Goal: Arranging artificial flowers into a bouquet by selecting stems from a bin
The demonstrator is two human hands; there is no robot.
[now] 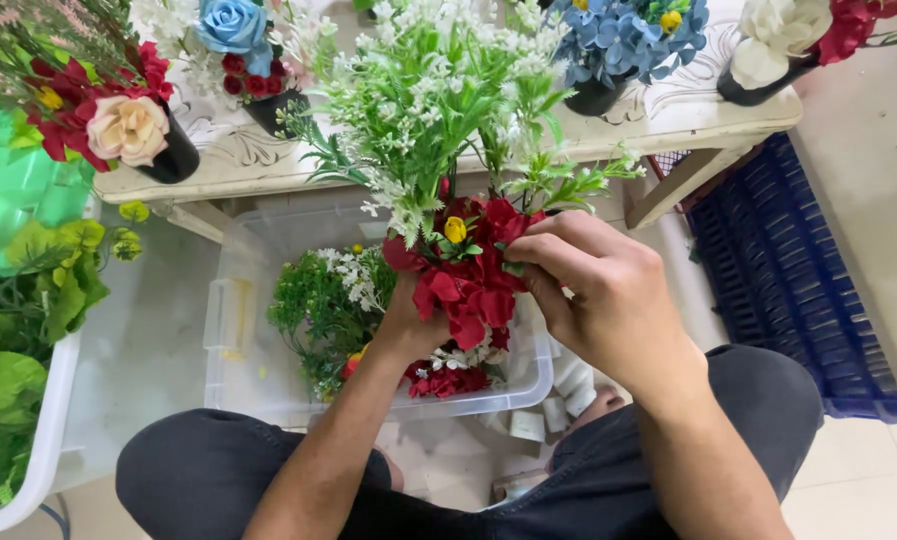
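Gripping red bouquet (469, 285), hands (589, 290) raised, fingers pinching

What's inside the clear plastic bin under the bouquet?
The bin holds green sprigs with white blossoms and red flowers near its front wall. The bouquet, left hand and right hand cover the middle, so anything there is hidden.

A low cream bench (669, 120) with scrolled carving stands along the top, carrying black pots of flowers. Pale floor tiles (869, 470) lie below, and a dark blue plastic crate (789, 280) sits at right under even, soft light.
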